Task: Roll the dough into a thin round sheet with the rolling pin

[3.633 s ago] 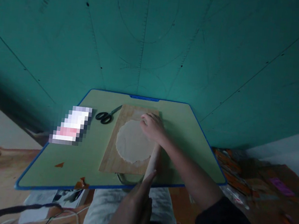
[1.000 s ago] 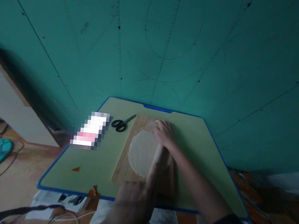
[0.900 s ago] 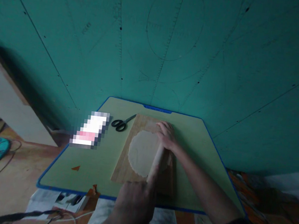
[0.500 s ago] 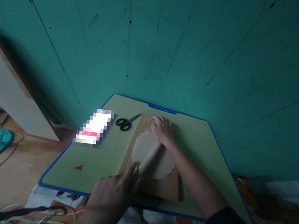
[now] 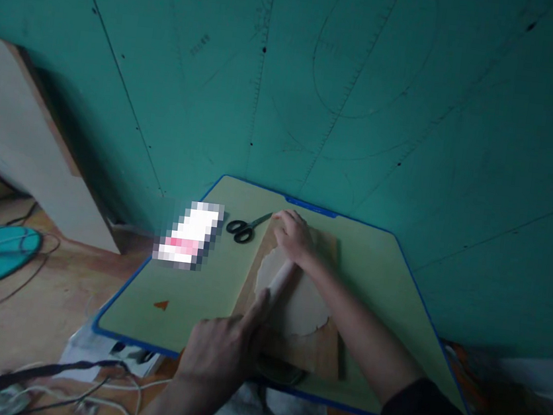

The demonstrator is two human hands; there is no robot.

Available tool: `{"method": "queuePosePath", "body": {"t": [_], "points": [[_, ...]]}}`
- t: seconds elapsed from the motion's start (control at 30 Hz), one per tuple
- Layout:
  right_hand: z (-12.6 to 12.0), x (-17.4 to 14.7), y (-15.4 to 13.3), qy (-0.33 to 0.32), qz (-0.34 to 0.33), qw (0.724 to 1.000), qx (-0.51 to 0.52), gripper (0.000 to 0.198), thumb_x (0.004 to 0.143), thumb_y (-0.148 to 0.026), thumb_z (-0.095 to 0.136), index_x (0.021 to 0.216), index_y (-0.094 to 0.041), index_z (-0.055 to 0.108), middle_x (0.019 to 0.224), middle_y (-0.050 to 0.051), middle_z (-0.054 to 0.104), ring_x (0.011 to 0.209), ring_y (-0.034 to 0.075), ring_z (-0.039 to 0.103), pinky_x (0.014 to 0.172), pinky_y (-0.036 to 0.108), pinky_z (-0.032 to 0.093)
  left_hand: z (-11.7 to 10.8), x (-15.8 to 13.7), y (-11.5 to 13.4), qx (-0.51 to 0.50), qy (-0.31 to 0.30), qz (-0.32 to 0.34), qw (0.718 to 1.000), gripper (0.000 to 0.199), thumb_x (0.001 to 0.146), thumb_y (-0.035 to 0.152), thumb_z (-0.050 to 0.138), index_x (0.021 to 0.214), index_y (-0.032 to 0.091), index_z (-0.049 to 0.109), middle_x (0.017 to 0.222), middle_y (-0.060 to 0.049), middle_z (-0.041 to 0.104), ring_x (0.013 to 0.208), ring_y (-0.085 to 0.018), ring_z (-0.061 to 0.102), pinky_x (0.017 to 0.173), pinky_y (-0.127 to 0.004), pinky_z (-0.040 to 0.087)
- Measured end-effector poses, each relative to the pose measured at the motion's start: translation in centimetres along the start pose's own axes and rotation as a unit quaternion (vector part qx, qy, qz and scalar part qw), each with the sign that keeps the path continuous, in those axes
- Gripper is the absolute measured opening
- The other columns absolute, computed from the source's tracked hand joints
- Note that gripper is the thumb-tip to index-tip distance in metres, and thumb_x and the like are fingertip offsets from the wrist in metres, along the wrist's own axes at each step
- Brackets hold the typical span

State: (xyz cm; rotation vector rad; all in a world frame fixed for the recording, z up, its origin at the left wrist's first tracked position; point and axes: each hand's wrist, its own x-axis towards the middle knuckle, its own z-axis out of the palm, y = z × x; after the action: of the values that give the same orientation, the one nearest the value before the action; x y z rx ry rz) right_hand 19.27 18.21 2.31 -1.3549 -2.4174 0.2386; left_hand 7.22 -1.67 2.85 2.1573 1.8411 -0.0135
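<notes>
A flat, thin sheet of pale dough (image 5: pixel 307 308) with a ragged edge lies on a wooden board (image 5: pixel 324 358). Across its left part lies a rolling pin (image 5: pixel 282 278), slanting up and to the right. My left hand (image 5: pixel 225 348) is closed around the near end of the pin, its thumb stretched along it. At the far end, my right hand (image 5: pixel 293 236) grips the pin near the board's top edge, its fingers bent over and hiding that end. Scissors (image 5: pixel 244 230) with black handles lie left of the board, their tips reaching its upper corner.
The small table (image 5: pixel 380 299) has a blue rim and touches a green wall (image 5: pixel 288 102). On its left side are a bright, pixelated phone-like thing (image 5: pixel 191 234) and a small orange triangle (image 5: pixel 161 305). Cables (image 5: pixel 85 399) run over the floor at lower left.
Both hands have moved the rolling pin leftward over the dough, toward the board's left edge. The whole view has shifted a little, so the table appears further right.
</notes>
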Motion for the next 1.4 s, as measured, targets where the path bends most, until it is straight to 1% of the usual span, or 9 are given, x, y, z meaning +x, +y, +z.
{"method": "queuePosePath", "body": {"t": [0.2, 0.4, 0.53, 0.63, 0.73, 0.87, 1.0, 1.2, 1.4], "points": [[-0.4, -2.3, 1.1, -0.047, -0.045, 0.998, -0.02, 0.043, 0.086, -0.013, 0.046, 0.126, -0.017, 0.061, 0.133, 0.008, 0.063, 0.128, 0.022, 0.05, 0.114, 0.04, 0.026, -0.4, -0.2, -1.1, 0.018, 0.022, 0.003, 1.0, 0.049, 0.102, 0.032, 0.043, 0.15, 0.021, 0.043, 0.079, -0.009, 0.077, 0.07, -0.027, 0.075, 0.053, -0.029, 0.047], [1.0, 1.1, -0.8, -0.05, 0.01, 0.999, -0.016, 0.039, 0.093, -0.016, 0.039, 0.125, -0.019, 0.061, 0.131, 0.008, 0.064, 0.125, 0.021, 0.053, 0.11, 0.039, 0.03, -0.3, 0.1, -3.2, 0.006, 0.079, -0.074, 0.994, 0.041, 0.103, 0.036, 0.041, 0.14, 0.025, 0.056, 0.094, -0.009, 0.078, 0.08, -0.027, 0.076, 0.057, -0.03, 0.049], [2.0, 3.4, -2.4, -0.039, 0.048, 0.998, -0.033, 0.037, 0.093, -0.019, 0.04, 0.122, -0.019, 0.063, 0.128, 0.01, 0.065, 0.121, 0.023, 0.054, 0.108, 0.041, 0.031, -1.2, 0.4, -4.3, -0.013, 0.072, -0.149, 0.986, 0.04, 0.103, 0.036, 0.037, 0.134, 0.024, 0.06, 0.09, -0.009, 0.078, 0.082, -0.029, 0.076, 0.06, -0.031, 0.051], [2.1, 4.2, -3.1, -0.042, 0.051, 0.997, -0.046, 0.036, 0.093, -0.02, 0.041, 0.121, -0.018, 0.063, 0.127, 0.012, 0.065, 0.121, 0.025, 0.054, 0.107, 0.041, 0.033, -1.6, 0.5, -4.6, -0.031, 0.069, -0.16, 0.984, 0.04, 0.104, 0.034, 0.034, 0.132, 0.022, 0.06, 0.087, -0.009, 0.078, 0.081, -0.029, 0.076, 0.063, -0.032, 0.052], [1.6, 3.3, -2.7, -0.043, 0.05, 0.997, -0.049, 0.039, 0.092, -0.019, 0.041, 0.124, -0.018, 0.062, 0.128, 0.012, 0.064, 0.12, 0.025, 0.054, 0.106, 0.041, 0.034, -1.1, 0.4, -4.3, -0.053, 0.092, -0.121, 0.987, 0.039, 0.102, 0.032, 0.038, 0.134, 0.02, 0.058, 0.091, -0.009, 0.078, 0.082, -0.027, 0.076, 0.064, -0.032, 0.053], [0.3, -0.6, 0.0, -0.046, 0.037, 0.997, -0.06, 0.041, 0.09, -0.018, 0.044, 0.126, -0.018, 0.062, 0.132, 0.011, 0.062, 0.125, 0.025, 0.051, 0.11, 0.041, 0.031, 0.3, -0.1, -3.0, -0.083, 0.135, -0.003, 0.987, 0.032, 0.096, 0.033, 0.051, 0.125, 0.023, 0.061, 0.101, -0.007, 0.077, 0.083, -0.023, 0.075, 0.064, -0.029, 0.052], [-0.5, -4.4, 3.0, -0.039, 0.015, 0.997, -0.062, 0.044, 0.089, -0.019, 0.045, 0.129, -0.016, 0.062, 0.138, 0.012, 0.058, 0.133, 0.026, 0.045, 0.115, 0.039, 0.028, 1.4, -0.3, -2.0, -0.089, 0.179, 0.071, 0.977, 0.027, 0.094, 0.034, 0.054, 0.117, 0.022, 0.062, 0.094, -0.006, 0.075, 0.078, -0.022, 0.073, 0.061, -0.029, 0.052], [-0.2, -6.1, 4.1, -0.017, 0.01, 0.999, -0.049, 0.044, 0.088, -0.016, 0.043, 0.123, -0.02, 0.068, 0.136, 0.013, 0.058, 0.131, 0.027, 0.047, 0.112, 0.046, 0.034, 2.3, 0.2, -1.9, -0.113, 0.258, 0.121, 0.952, 0.035, 0.094, 0.029, 0.051, 0.126, 0.018, 0.055, 0.097, -0.009, 0.073, 0.08, -0.022, 0.069, 0.064, -0.031, 0.054], [-0.2, -7.4, 3.3, 0.039, -0.108, 0.993, 0.002, 0.043, 0.089, -0.016, 0.044, 0.122, -0.023, 0.071, 0.133, 0.011, 0.063, 0.134, 0.025, 0.045, 0.114, 0.048, 0.031, 2.6, 0.7, -2.1, -0.109, 0.247, 0.145, 0.952, 0.03, 0.092, 0.027, 0.05, 0.119, 0.019, 0.059, 0.087, -0.007, 0.072, 0.073, -0.022, 0.065, 0.06, -0.031, 0.052]]}}
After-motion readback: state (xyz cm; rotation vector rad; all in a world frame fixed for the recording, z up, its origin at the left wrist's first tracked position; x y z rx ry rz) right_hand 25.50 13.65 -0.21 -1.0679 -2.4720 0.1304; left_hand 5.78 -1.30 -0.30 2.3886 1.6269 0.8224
